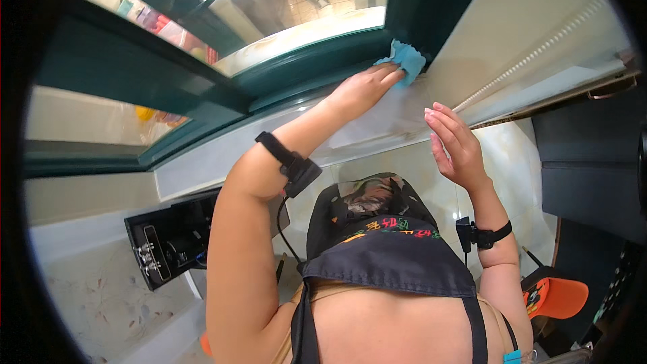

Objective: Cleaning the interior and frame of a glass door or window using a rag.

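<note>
Under the fingers of my left hand [368,87] is a crumpled blue cloth [407,60], pressed into the lower right corner of a dark green window frame [313,65]. Part of the cloth sticks out beyond the fingertips. Below the frame runs a pale, glossy sill [349,134]. My right hand [454,149] is raised in the air near the right end of the sill, fingers slightly bent and holding nothing. A white beaded cord [525,70] slants up the wall just beyond it.
Glass panes show a tiled room with a counter. At lower left is a black box with exposed metal fittings [167,250]. Dark cabinets [591,162] stand at right, above an orange chair [558,297]. Straps with small black devices and cables are on both arms.
</note>
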Tool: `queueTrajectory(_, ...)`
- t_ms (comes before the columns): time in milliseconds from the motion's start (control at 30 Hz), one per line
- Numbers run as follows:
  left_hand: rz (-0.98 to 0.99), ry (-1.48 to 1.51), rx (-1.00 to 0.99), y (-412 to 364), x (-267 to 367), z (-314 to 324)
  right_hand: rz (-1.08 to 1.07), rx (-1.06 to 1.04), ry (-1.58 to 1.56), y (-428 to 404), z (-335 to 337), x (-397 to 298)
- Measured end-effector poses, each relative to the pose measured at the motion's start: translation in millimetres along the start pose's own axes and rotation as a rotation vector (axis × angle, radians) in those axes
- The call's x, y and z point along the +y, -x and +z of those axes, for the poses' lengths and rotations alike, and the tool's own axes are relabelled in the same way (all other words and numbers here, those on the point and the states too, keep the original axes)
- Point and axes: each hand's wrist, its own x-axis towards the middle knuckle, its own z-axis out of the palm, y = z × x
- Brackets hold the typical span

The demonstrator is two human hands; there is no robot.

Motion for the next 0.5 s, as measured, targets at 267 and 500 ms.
queueTrajectory(267, -0.327, -0.424, -0.134, 153, -3, -107, -0.045, -0.028, -0.026, -11, 28, -9)
queueTrajectory(500, -0.364, -0.497, -0.122, 161, 7, -111, 0.011, -0.122, -0.033, -24, 67, -4)
